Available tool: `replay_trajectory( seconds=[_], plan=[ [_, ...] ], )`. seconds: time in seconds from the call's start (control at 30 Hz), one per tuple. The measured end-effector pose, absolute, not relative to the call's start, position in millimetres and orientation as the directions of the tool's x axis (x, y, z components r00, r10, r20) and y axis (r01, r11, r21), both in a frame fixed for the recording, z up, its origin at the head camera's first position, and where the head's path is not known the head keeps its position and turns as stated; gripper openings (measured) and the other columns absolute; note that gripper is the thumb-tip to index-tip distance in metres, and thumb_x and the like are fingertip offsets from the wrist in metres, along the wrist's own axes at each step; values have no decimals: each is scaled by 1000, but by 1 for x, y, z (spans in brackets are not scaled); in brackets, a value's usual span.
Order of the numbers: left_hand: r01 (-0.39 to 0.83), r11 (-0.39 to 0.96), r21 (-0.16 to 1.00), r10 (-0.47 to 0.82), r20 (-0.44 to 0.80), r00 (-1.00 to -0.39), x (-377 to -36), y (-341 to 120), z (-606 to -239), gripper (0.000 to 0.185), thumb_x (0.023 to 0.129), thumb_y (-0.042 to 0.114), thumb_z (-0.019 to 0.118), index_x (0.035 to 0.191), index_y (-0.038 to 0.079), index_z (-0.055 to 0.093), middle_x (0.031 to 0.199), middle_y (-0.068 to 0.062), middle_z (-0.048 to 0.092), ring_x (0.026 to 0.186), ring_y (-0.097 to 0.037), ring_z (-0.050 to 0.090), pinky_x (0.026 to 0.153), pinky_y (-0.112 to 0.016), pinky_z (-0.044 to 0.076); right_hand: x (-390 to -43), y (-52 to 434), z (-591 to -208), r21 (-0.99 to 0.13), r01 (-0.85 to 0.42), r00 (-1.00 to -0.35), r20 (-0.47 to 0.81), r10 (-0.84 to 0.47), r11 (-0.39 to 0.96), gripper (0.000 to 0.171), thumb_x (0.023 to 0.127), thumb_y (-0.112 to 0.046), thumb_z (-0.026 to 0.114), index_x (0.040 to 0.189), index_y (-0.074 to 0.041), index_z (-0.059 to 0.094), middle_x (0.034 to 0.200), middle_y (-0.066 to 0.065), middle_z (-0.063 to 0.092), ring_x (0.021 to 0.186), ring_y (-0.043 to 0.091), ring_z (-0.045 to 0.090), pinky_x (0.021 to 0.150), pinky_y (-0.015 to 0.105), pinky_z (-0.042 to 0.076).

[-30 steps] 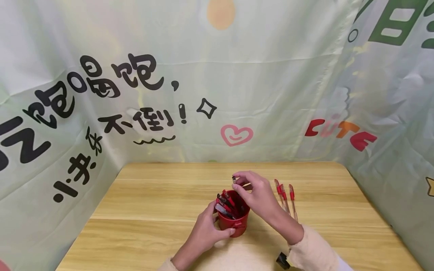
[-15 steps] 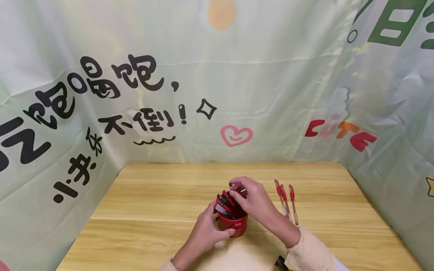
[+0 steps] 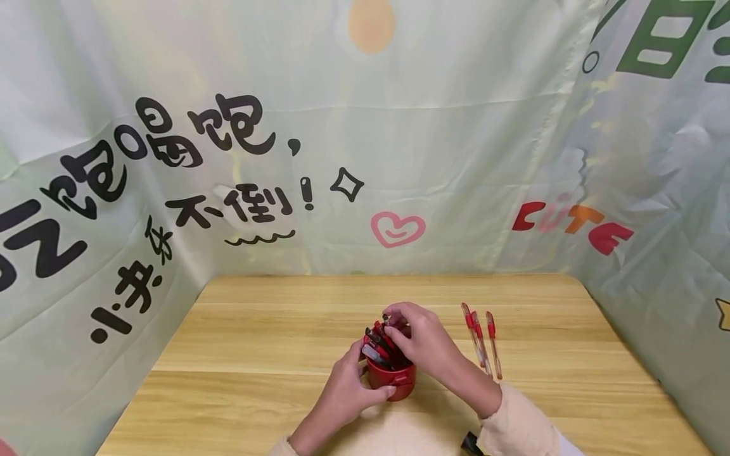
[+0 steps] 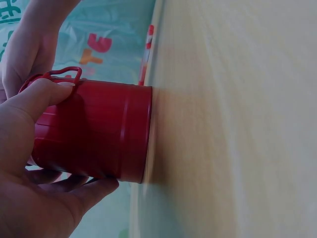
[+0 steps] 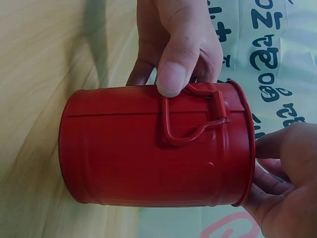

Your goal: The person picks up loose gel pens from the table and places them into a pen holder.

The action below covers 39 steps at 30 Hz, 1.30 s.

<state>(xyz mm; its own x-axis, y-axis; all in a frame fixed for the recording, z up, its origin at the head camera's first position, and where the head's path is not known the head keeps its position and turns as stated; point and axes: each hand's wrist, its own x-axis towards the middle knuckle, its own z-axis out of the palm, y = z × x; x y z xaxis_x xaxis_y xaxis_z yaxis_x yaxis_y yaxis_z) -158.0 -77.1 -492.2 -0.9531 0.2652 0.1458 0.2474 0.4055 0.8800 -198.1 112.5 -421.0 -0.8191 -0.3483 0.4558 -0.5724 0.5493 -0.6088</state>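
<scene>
So there's a big pale green printed backdrop [image 3: 365, 126] wrapped around the back and both sides, with black lettering, a pink heart and a red-and-orange "CUTE". In front of it is a light wooden table [image 3: 256, 380].

Near the front middle of the table sits a red tin cup [image 3: 391, 380], standing upright, with a little wire handle on the near side. It's packed with red-capped pens [image 3: 379, 345], all leaning toward the left.

The left hand [image 3: 348, 389] is wrapped round the cup's left side, thumb pressing on the wall right by the handle and the fingers curled behind it, so a proper firm hold. The right hand [image 3: 424, 345] is over the cup's rim, fingers bent down and pinching the top of one pen among the bunch; how tight, I can't tell.

Just right of that hand, three loose red-capped pens [image 3: 481, 339] lie side by side on the table, apart from the cup.
</scene>
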Motion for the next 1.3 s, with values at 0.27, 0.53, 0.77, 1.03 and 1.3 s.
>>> replay_trajectory(
  seconds=[0.27,0.53,0.77,1.03,1.3],
  plan=[
    [247,406,880,266,144,-953,-158,-78,-492,93,79,38,89,153,6,42,148,-13,58,130,-35,63,100,-45,62,-199,111,-423,-591,-563,-826,435,-360,578,27,90,-2,78,115,-4,69,97,5,72,84,14,73,72,17,62],
    [256,410,876,266,154,-952,-159,-77,-492,93,79,39,89,153,6,43,147,-13,59,129,-33,64,100,-44,62,-200,109,-423,-553,-569,-820,433,-374,608,27,89,-2,78,115,-4,69,97,6,73,83,15,73,71,21,64],
    [239,416,877,261,137,-956,-159,-77,-493,94,79,40,89,153,6,42,148,-13,58,130,-34,63,101,-45,62,-198,107,-422,-541,-567,-822,425,-379,621,28,89,-3,78,115,-4,69,97,6,73,84,16,74,72,22,64],
    [237,413,879,263,135,-955,-158,-77,-492,93,79,39,89,153,7,42,148,-12,58,130,-32,63,102,-43,61,-196,106,-423,-526,-560,-826,411,-386,640,29,89,-2,78,116,-4,68,97,6,72,84,16,74,72,22,64],
    [242,409,880,265,140,-954,-158,-78,-492,93,79,38,89,153,6,42,148,-13,58,130,-33,62,102,-43,61,-193,105,-422,-460,-582,-807,430,-405,671,30,88,-1,79,116,-2,67,102,9,73,87,19,75,72,25,66]
  ],
)
